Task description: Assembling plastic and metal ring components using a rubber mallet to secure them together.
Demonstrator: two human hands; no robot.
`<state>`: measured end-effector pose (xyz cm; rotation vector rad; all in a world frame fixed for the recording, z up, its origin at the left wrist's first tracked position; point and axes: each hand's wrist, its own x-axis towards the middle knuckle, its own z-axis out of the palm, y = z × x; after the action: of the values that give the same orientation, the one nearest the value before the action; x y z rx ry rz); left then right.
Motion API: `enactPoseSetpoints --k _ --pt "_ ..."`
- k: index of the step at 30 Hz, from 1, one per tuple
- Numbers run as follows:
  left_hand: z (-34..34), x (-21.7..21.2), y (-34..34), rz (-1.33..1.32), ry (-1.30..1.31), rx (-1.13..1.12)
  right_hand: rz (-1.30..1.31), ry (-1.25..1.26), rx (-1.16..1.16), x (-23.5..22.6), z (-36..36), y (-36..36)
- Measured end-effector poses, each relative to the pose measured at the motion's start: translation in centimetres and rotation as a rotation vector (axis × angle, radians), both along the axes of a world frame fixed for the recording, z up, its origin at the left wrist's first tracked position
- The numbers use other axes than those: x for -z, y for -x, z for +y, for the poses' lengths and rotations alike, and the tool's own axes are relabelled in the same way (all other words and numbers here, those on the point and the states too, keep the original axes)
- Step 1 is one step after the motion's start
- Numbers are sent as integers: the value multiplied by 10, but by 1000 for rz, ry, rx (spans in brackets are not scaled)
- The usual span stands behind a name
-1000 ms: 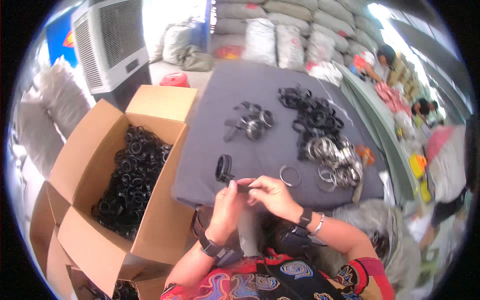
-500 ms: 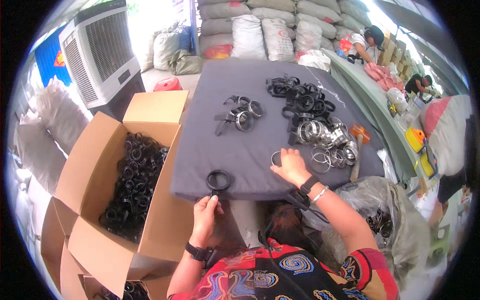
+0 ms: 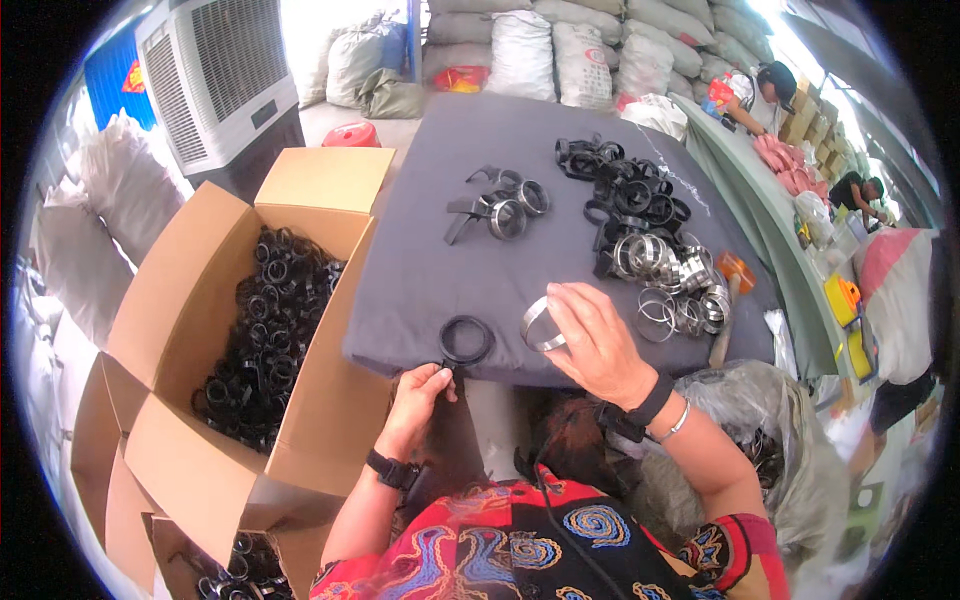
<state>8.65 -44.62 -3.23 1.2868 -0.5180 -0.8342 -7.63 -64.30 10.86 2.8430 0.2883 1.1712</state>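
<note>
My left hand (image 3: 418, 402) pinches the short stem of a black ring (image 3: 446, 346) at the cushioned table's near edge, with the ring over the grey cloth. Between the fingers and thumb of my right hand (image 3: 602, 345) is a silver metal ring (image 3: 527, 320), tilted and just right of the black one. The two rings are apart. A heap of loose silver rings (image 3: 655, 312) lies beyond my right hand, against a pile of black rings (image 3: 632, 197). Farther left on the cloth sit a few black pieces with silver rings (image 3: 507, 219).
An orange-headed mallet (image 3: 736, 272) lies right of the heap. At left, an open cardboard box (image 3: 165, 300) holds many black rings. A plastic-lined sack (image 3: 800, 430) stands near my right elbow. Two people work along the side table (image 3: 725, 165) at far right.
My right hand has come nearer, away from the silver heap, carrying the silver ring toward the black one. My left hand still holds the black ring. The view has shifted slightly.
</note>
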Motion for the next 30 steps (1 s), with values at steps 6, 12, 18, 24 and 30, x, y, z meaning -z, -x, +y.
enactPoseSetpoints --k 6,12,18,24,30 --pt "0 2 -1 -2 -8 12 27 -403 -108 -1 9 1" --pt "1 4 0 7 20 7 80 -609 -129 1 11 1" --pt "1 3 1 1 26 13 139 -628 2 -2 17 1" --pt "0 4 0 4 20 14 446 -518 586 15 -8 -16" --pt "1 4 0 -19 10 14 709 -374 826 39 -42 -28"
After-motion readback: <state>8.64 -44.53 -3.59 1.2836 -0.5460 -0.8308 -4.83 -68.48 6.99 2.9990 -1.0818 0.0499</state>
